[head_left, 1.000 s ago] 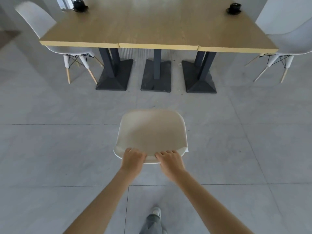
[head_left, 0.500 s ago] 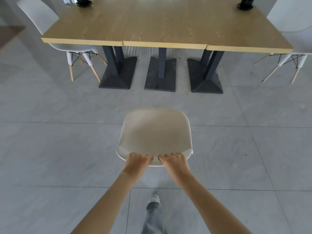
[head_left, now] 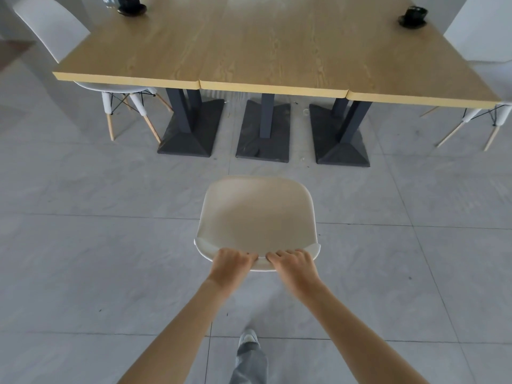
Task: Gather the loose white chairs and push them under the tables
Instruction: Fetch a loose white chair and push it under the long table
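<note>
While both hands are gripping the top edge of its backrest, the white moulded-plastic shell chair (head_left: 256,217) is standing on the grey tiled floor (head_left: 83,245), short of the long light-wood table (head_left: 263,51). Left hand (head_left: 231,266) and right hand (head_left: 295,266) are curling shut over the rim, close together. Likely light and rigid, smooth, possibly slippery; backrest rim is looking like the best hold. Legs are hiding under the seat.

Smooth matt plastic chair shell (head_left: 257,214), wood-grain counter (head_left: 271,51) on dark metal bases (head_left: 191,134), polished grey tile floor (head_left: 83,245).
</note>
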Action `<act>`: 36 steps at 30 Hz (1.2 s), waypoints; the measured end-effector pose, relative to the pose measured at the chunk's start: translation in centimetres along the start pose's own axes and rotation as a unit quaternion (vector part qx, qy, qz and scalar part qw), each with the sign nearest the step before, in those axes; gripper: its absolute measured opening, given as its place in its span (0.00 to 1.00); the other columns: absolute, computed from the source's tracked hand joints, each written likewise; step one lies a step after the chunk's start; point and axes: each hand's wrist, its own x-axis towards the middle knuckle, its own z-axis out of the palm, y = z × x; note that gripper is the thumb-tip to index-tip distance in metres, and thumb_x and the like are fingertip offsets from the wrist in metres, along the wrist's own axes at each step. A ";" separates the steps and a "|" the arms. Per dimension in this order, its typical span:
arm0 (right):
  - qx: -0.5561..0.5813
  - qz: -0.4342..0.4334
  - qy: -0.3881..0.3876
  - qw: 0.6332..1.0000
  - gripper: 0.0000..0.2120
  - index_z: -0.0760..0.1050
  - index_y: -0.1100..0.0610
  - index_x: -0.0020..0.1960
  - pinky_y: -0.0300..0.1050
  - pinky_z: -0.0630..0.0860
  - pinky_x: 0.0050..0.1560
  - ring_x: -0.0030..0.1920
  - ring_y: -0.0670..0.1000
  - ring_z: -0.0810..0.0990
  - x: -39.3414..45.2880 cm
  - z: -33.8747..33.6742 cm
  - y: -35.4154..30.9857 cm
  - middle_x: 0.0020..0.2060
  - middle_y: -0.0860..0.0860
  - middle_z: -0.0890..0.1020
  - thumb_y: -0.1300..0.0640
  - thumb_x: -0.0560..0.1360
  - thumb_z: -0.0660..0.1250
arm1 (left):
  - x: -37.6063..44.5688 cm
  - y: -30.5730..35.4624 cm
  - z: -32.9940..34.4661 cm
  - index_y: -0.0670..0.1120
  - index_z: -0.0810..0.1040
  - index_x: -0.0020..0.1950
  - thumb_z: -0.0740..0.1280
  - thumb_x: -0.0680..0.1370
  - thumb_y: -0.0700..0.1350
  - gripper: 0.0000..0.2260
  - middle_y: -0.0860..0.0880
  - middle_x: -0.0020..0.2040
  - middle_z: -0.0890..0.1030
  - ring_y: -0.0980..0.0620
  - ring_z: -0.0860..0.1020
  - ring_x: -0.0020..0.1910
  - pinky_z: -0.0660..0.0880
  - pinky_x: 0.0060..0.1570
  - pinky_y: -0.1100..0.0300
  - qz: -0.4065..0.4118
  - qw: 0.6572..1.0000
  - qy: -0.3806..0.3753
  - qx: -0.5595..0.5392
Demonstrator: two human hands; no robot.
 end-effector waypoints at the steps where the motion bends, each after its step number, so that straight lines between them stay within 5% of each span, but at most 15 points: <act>1: 0.001 0.003 0.002 1.000 0.19 0.77 0.52 0.24 0.30 0.69 0.20 0.17 0.47 0.76 1.0 -0.1 0.3 0.15 0.48 0.75 0.59 0.35 0.78 | 1.1 -0.5 -0.2 0.49 0.76 0.21 0.77 0.35 0.42 0.20 0.51 0.13 0.73 0.55 0.72 0.12 0.65 0.15 0.74 0.005 1.000 -0.011 0.009; 4: 0.009 0.004 0.005 1.000 0.19 0.77 0.51 0.24 0.30 0.70 0.20 0.17 0.47 0.76 3.7 -0.7 1.1 0.16 0.48 0.76 0.60 0.36 0.77 | 4.2 -1.9 -0.6 0.50 0.79 0.29 0.79 0.45 0.41 0.16 0.51 0.21 0.79 0.54 0.78 0.20 0.70 0.20 0.70 0.010 0.999 -0.046 -0.009; 7: 0.015 0.005 0.008 1.000 0.18 0.77 0.50 0.25 0.30 0.71 0.20 0.18 0.47 0.77 6.1 -1.1 2.0 0.16 0.49 0.77 0.60 0.38 0.78 | 6.5 -3.1 -1.2 0.51 0.76 0.22 0.79 0.37 0.42 0.19 0.50 0.14 0.73 0.55 0.73 0.12 0.65 0.15 0.74 0.006 1.000 -0.011 0.006; 13: 0.018 0.001 0.014 1.000 0.18 0.77 0.53 0.25 0.30 0.70 0.21 0.18 0.47 0.77 10.8 -1.4 3.7 0.16 0.48 0.77 0.60 0.38 0.78 | 10.9 -5.1 -2.0 0.50 0.76 0.22 0.79 0.37 0.43 0.18 0.51 0.14 0.74 0.56 0.74 0.13 0.66 0.16 0.73 0.025 0.999 0.002 0.029; 15: 0.018 -0.005 0.015 1.000 0.18 0.77 0.52 0.25 0.30 0.71 0.21 0.18 0.46 0.77 12.2 -1.5 4.5 0.16 0.47 0.77 0.60 0.38 0.79 | 12.5 -5.7 -2.3 0.50 0.80 0.33 0.79 0.52 0.42 0.13 0.50 0.25 0.82 0.54 0.82 0.26 0.74 0.25 0.67 0.023 0.998 -0.047 0.022; 17: 0.020 -0.010 0.014 1.000 0.18 0.78 0.52 0.26 0.30 0.72 0.21 0.18 0.46 0.77 13.9 -1.7 5.3 0.17 0.47 0.78 0.60 0.39 0.80 | 14.2 -6.6 -1.8 0.47 0.77 0.51 0.65 0.71 0.36 0.12 0.47 0.44 0.85 0.46 0.83 0.45 0.77 0.42 0.57 0.027 0.998 -0.061 0.018; 20: 0.022 -0.017 0.014 1.000 0.18 0.78 0.51 0.26 0.30 0.72 0.20 0.17 0.45 0.77 16.5 -2.1 6.6 0.16 0.48 0.78 0.59 0.39 0.81 | 17.0 -7.5 -1.8 0.46 0.74 0.56 0.60 0.74 0.33 0.14 0.46 0.51 0.83 0.44 0.81 0.51 0.75 0.48 0.53 0.031 0.997 -0.068 0.024; 23: 0.022 -0.022 0.016 0.999 0.18 0.78 0.51 0.25 0.30 0.71 0.20 0.18 0.45 0.76 19.2 -2.5 8.2 0.16 0.47 0.78 0.59 0.39 0.80 | 19.6 -8.2 -2.6 0.47 0.76 0.53 0.65 0.72 0.35 0.13 0.47 0.46 0.84 0.46 0.83 0.46 0.77 0.44 0.56 0.019 0.998 -0.053 0.019; 26: 0.022 -0.024 0.015 0.999 0.18 0.78 0.51 0.26 0.30 0.71 0.20 0.18 0.45 0.77 22.0 -2.7 9.7 0.16 0.46 0.77 0.59 0.39 0.80 | 22.6 -9.0 -4.1 0.49 0.81 0.35 0.78 0.56 0.39 0.12 0.50 0.26 0.83 0.53 0.82 0.25 0.76 0.25 0.66 0.023 0.999 -0.025 0.022; 31: 0.021 -0.025 0.010 0.999 0.18 0.77 0.52 0.25 0.30 0.71 0.20 0.18 0.46 0.77 26.6 -3.0 11.9 0.16 0.47 0.77 0.59 0.37 0.79 | 27.2 -10.5 -5.1 0.49 0.77 0.22 0.79 0.38 0.40 0.18 0.51 0.15 0.75 0.55 0.75 0.14 0.67 0.15 0.72 0.004 1.000 0.011 -0.002; 36: 0.025 -0.023 0.015 0.999 0.19 0.76 0.53 0.24 0.30 0.69 0.19 0.17 0.46 0.76 30.6 -3.4 14.1 0.15 0.47 0.76 0.60 0.35 0.77 | 31.5 -11.6 -5.5 0.47 0.75 0.20 0.78 0.36 0.39 0.18 0.50 0.13 0.73 0.55 0.72 0.12 0.66 0.14 0.73 -0.003 1.000 0.019 -0.017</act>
